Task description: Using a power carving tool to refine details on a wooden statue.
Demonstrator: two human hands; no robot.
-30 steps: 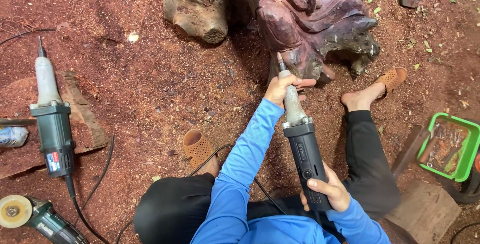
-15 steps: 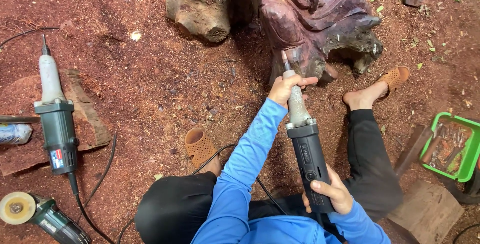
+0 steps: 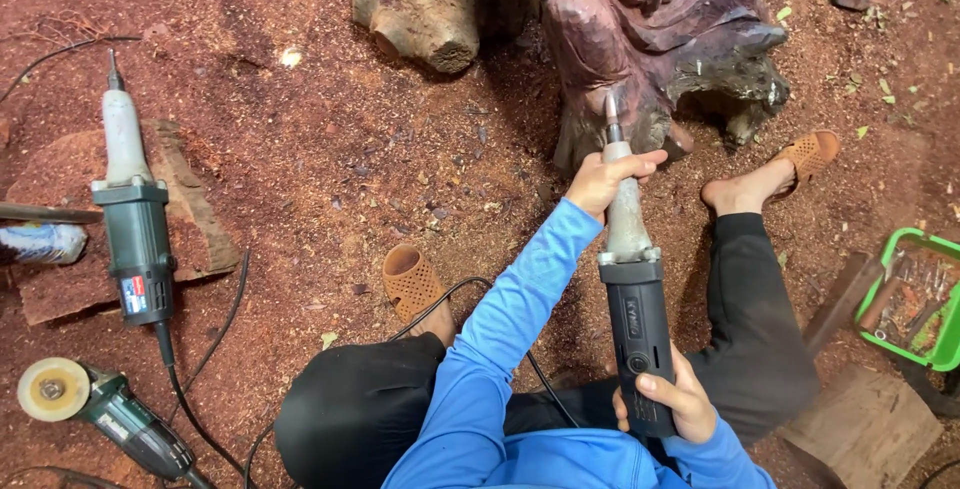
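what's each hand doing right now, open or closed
Left hand: closed around the grey neck of the die grinder, near the carving.
Right hand: closed around the grinder's black body.

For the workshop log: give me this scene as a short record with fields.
Setting: ground covered in reddish sawdust
Left hand: grips the pale neck of the die grinder
Right hand: holds the grinder's dark body
Bit: at the base of the carved wooden figure
Lying to the left: second die grinder, angle grinder
Far right: green tray of small tools
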